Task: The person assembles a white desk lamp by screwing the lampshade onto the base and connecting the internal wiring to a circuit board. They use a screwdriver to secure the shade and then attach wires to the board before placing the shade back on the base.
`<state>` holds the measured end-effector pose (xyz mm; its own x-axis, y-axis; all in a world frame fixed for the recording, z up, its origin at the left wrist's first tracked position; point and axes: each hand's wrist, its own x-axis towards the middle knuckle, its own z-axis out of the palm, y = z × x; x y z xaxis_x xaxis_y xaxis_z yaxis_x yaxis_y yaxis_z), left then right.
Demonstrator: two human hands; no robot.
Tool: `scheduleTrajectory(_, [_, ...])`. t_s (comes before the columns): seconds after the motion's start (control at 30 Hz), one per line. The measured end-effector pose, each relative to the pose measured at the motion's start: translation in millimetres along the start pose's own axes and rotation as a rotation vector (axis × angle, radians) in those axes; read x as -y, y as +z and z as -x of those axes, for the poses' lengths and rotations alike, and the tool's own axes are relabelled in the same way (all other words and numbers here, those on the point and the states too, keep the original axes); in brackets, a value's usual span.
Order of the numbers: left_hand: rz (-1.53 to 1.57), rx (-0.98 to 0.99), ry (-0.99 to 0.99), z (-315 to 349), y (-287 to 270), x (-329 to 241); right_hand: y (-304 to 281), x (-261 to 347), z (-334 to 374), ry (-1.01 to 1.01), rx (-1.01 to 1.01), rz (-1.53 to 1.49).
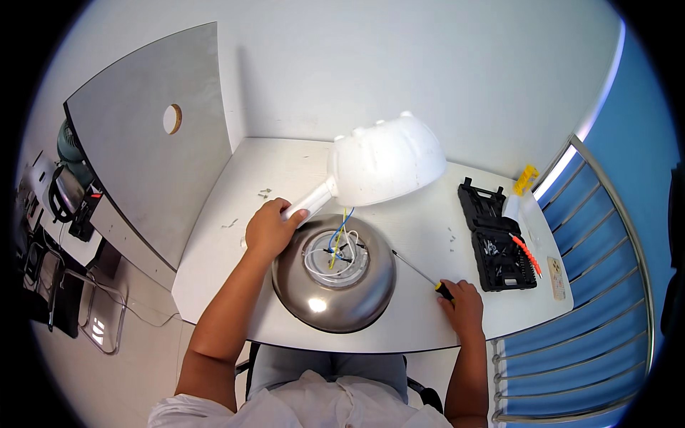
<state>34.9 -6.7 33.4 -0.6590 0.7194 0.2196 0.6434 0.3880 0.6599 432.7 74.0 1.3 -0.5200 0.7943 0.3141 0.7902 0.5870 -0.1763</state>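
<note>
My left hand (272, 227) is closed around the handle of a white plastic pan-shaped housing (389, 162), which is tilted up with several small feet along its upper edge. Blue and yellow-green wires (342, 227) run from below the housing into the middle of a brushed-metal bowl (332, 307) lying upside down on the table. A round metal plate with looped white wires sits at the bowl's centre. My right hand (463, 307) rests at the table's front, its fingers around the black-and-yellow handle of a screwdriver (417, 269). The shaft points toward the bowl's right side.
An open black tool case (503, 260) with bits lies at the right, an orange flexible shaft (526, 255) across it. A yellow holder (526, 179) stands behind. Small screws lie on the white table (214, 274). A grey panel (153, 182) borders the left, a metal railing (628, 242) the right.
</note>
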Motion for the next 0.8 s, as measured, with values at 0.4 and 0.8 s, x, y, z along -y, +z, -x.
scheduleTrajectory(0.4, [0.230,0.236,-0.091,-15,-10,38,16,0,-27,0.057,0.022,-0.219])
scheduleTrajectory(0.8, [0.640,0.512,-0.278,9,-38,33,26,11,-40,0.089,0.065,0.118])
